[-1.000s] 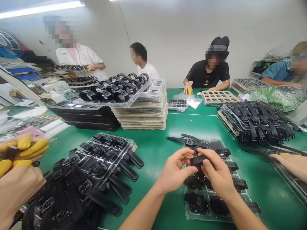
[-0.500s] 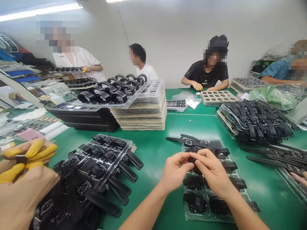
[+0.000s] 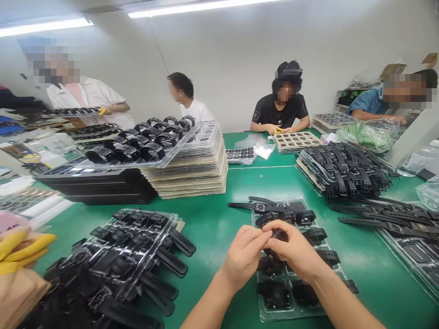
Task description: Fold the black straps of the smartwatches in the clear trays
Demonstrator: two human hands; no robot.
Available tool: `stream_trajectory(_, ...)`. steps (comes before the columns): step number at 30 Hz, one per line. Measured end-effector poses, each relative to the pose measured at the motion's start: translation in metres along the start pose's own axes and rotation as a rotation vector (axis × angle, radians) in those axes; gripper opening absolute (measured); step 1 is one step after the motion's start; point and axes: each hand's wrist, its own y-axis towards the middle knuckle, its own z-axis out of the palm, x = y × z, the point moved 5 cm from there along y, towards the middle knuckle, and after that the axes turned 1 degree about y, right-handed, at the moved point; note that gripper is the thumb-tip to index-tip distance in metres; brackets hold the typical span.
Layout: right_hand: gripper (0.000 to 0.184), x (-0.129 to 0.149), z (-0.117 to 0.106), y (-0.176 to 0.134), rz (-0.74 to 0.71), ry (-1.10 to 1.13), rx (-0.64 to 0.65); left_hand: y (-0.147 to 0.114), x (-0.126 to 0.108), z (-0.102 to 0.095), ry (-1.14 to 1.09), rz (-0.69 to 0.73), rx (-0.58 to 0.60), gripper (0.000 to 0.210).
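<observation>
Turning knuckles-up, the left hand point(image 3: 244, 252) pinches the watch strap point(image 3: 283, 235) beside the pinching right hand point(image 3: 295, 246), handling apparently unfinished above the near tray point(image 3: 274, 315).

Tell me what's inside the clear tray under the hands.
In the clear tray sit black watches, several curled into loops. The hands and held strap cover part of the middle; what's there can't be seen.

A person's bare left hand point(image 3: 243, 257) and bare right hand point(image 3: 295, 249), both with slim fingers and rounded knuckles. Narrow wrists lead into a bare left forearm point(image 3: 213, 299) and an equally bare right forearm point(image 3: 340, 296), each slender, widening gradually until the view's lower edge cuts it off.
</observation>
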Motion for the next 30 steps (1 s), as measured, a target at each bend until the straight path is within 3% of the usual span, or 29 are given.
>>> stream_trajectory(6,0.029,0.001,0.001,0.0,-0.134,-0.078,-0.173,0.0,-0.014,-0.004,0.37,0.233,-0.121,0.029)
stream_trajectory(10,0.033,0.002,-0.005,0.001,-0.16,-0.011,-0.309,0.002,-0.02,-0.003,0.445,0.246,-0.118,0.022)
stream_trajectory(15,0.042,0.019,-0.046,0.007,-0.199,0.127,-0.526,0.008,-0.022,-0.018,0.445,0.148,-0.202,0.018)
stream_trajectory(18,0.046,0.02,-0.05,0.008,-0.179,0.109,-0.469,0.012,-0.013,-0.018,0.316,0.026,-0.157,0.011)
stream_trajectory(24,0.034,-0.002,-0.013,-0.001,-0.07,-0.069,-0.165,0.013,-0.007,0.003,0.07,-0.016,0.058,0.01)
stream_trajectory(30,0.024,0.004,-0.019,0.001,-0.124,-0.228,-0.189,0.005,-0.013,0.01,0.253,0.113,0.098,0.016)
